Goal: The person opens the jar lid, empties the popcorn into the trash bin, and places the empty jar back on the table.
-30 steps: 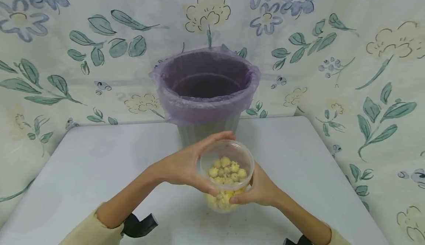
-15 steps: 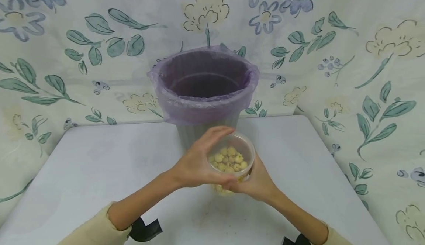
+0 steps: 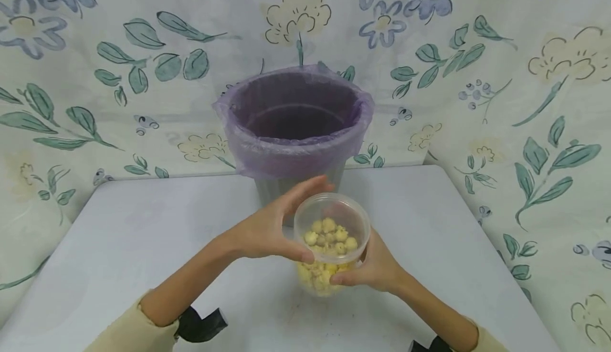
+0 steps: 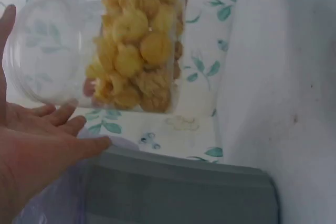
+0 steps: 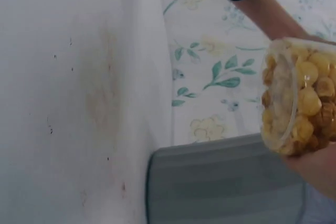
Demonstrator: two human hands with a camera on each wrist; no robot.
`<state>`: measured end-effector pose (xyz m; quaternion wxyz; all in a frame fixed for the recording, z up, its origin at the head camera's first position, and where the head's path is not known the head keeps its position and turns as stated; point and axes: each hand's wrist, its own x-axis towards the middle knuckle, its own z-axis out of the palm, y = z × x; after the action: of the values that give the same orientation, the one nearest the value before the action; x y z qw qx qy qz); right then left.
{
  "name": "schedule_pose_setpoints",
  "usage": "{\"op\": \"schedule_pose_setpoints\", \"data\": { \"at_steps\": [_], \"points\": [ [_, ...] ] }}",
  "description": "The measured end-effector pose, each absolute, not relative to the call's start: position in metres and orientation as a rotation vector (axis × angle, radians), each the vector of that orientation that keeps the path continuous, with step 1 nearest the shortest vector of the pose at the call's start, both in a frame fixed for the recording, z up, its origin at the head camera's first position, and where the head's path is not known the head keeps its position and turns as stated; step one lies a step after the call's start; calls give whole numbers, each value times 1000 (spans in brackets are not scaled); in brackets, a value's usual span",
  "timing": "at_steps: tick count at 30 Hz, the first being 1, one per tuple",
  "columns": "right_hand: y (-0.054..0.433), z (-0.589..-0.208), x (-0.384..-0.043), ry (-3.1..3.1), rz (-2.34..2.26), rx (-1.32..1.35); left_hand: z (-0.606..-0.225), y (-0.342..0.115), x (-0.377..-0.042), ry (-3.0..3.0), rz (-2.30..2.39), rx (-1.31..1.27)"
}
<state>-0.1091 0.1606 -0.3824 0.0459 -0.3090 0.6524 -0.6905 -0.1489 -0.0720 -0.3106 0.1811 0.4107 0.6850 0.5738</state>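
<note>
Partly, the grey bin [image 3: 269, 190] is hidden: the left hand [image 3: 274, 235] and the jar [image 3: 331, 240] stand before it in the head view and mask the lower part of its front, while its bottom is lost in shadow inside the purple liner [image 3: 296, 158]. Most fingers of the right hand [image 3: 377, 270] are out of sight behind the jar, and the right wrist view cuts the jar off at the edge. Whether a clear lid covers the jar's mouth is hard to make out. The jar is held in the air in front of the bin, roughly upright, a see-through round tub with a thick, slightly milky rim. Knobbly pale-yellow pieces [image 3: 322, 275], like popped corn, fill its lower part, some browner through the wall; above them it is clear. The right hand grips its lower side, thumb toward the near face. The left hand's fingers are spread and loose around the rim; how firmly any of them touch, I cannot tell. Small dark specks [image 5: 124, 186] dot the white table [image 3: 157, 235] in front of the bin.
</note>
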Motion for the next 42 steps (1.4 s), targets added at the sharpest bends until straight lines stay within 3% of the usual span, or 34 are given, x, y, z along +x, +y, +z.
{"op": "schedule_pose_setpoints", "data": {
  "at_steps": [12,28,42],
  "points": [
    [167,-382,-105,1950,-2001,-1092,-319,-74,-158,1638,1558,1155],
    [160,-382,-111,2186,-2135,-860,-318,-50,-126,2183,1788,838],
    [165,-382,-104,1967,-2058,-1033,-317,-78,-159,1605,1585,1158]
  ]
}}
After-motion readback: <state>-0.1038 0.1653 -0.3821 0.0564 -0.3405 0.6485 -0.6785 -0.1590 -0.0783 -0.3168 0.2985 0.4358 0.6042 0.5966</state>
